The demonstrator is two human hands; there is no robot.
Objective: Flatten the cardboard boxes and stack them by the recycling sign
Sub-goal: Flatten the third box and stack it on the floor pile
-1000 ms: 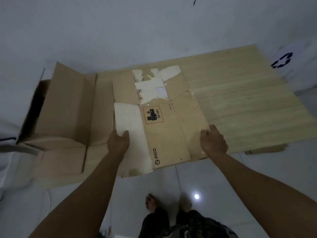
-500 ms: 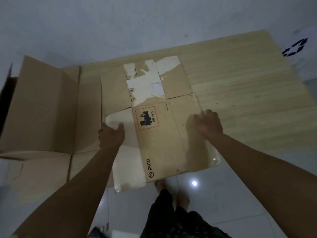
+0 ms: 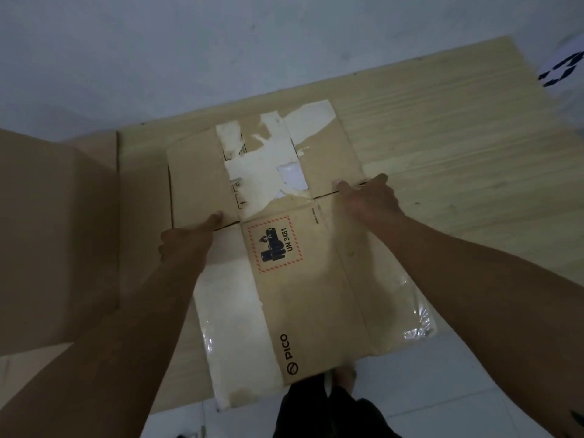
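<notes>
A flattened brown PICO box (image 3: 316, 295), with a UN 3481 label and torn white tape, lies in the middle with its far flaps on the wooden board (image 3: 458, 147). Its near end hangs over the tiled floor above my feet. My left hand (image 3: 186, 245) grips the box's left edge at the flap crease, thumb on top. On the right edge at the same crease is my right hand (image 3: 366, 197), fingers curled over the cardboard. The recycling sign (image 3: 562, 69) shows at the far right against the wall.
A larger brown cardboard box (image 3: 57, 232) with open flaps fills the left side, touching the board. The white wall (image 3: 221, 42) runs behind the board. Pale floor tiles (image 3: 442, 390) lie in front near my feet.
Both hands have slid forward along the PICO box's sides, from its near part to the flap crease. The view has moved closer and the box reaches further toward me.
</notes>
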